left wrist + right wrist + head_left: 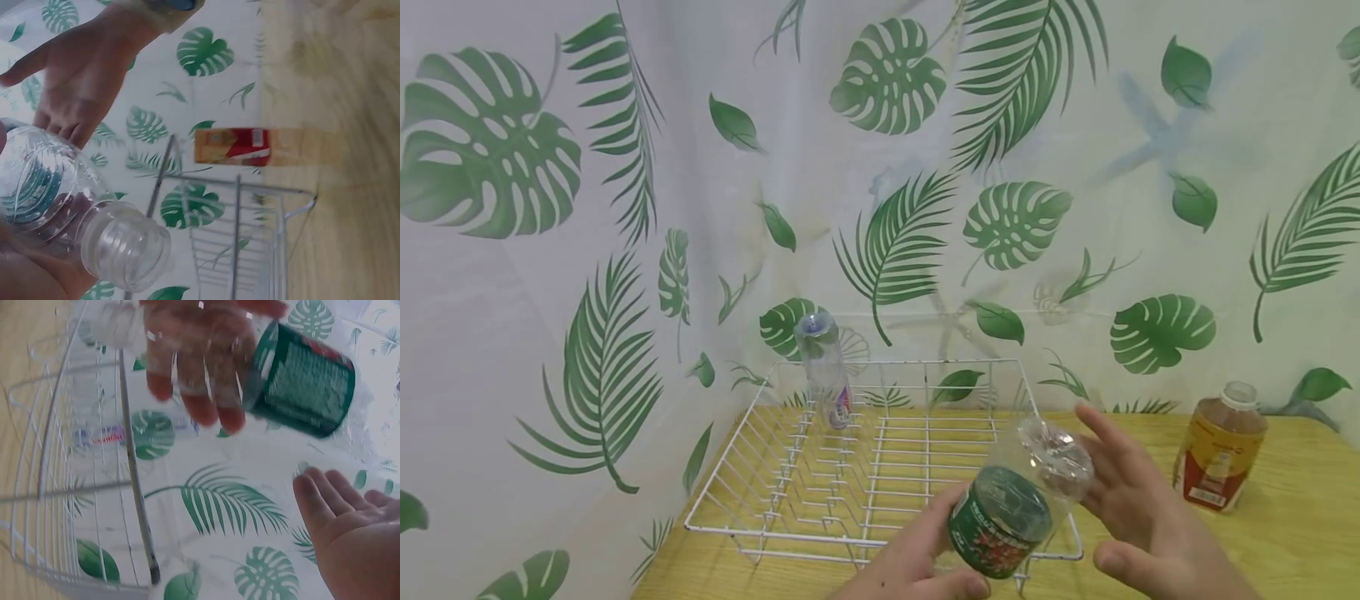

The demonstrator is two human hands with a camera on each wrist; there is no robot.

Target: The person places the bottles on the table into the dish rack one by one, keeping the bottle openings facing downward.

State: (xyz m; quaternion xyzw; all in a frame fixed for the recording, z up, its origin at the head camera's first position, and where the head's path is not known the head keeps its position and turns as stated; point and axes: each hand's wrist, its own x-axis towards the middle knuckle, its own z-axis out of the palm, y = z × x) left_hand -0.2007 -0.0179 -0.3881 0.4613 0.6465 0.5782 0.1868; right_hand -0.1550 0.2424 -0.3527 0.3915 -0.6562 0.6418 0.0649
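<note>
My left hand (917, 550) grips a clear plastic bottle (1000, 521) with a green label that carries red print. The bottle is tilted, its shiny base toward the upper right in the head view. Its uncapped neck shows in the left wrist view, where the left hand (31, 269) wraps the body. Beside the base is my right hand (1142, 508), fingers spread and palm turned toward the bottle, holding nothing. In the right wrist view the right hand (350, 525) appears below the label, apart from it.
Under the hands a white wire dish rack (790, 535) stands on the wood-grain table (1300, 542). Another clear bottle (823, 367) stands base-up at the rack's back left. An uncapped bottle with an orange-red label (1221, 450) is to the right. A leaf-patterned curtain (895, 250) hangs behind.
</note>
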